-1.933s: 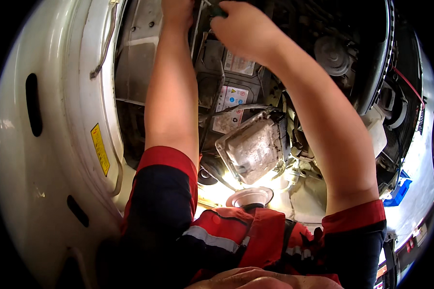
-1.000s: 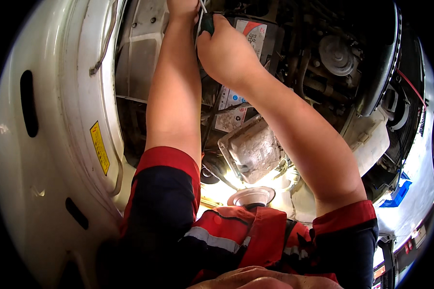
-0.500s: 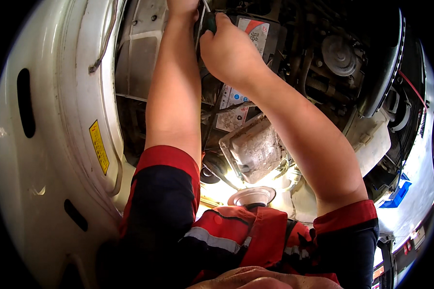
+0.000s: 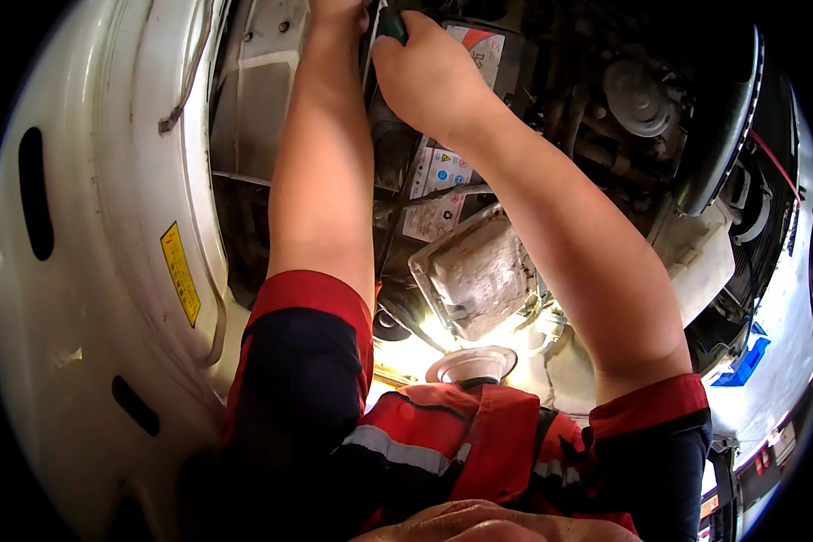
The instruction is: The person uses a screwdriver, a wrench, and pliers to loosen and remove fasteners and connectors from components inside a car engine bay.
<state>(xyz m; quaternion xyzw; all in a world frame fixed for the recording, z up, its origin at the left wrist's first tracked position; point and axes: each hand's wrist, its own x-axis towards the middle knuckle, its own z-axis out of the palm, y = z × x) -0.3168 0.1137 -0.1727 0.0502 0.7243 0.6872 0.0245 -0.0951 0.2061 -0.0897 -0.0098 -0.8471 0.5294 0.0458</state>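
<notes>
Right hand [image 4: 429, 72] on green-handled tool [image 4: 392, 24] — above white-labelled battery [image 4: 443, 176]

— Any labels?
— Yellow oblong sticker [image 4: 180, 273] on the white panel at left. White label with blue and yellow symbols [image 4: 439, 188] between the forearms.
— Others?
— Red-and-white label [image 4: 480, 47] up top, partly hidden.

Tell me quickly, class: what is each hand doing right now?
Left hand: mostly out of view at the top edge; cannot be told.
Right hand: closed around a dark green tool handle.
</notes>
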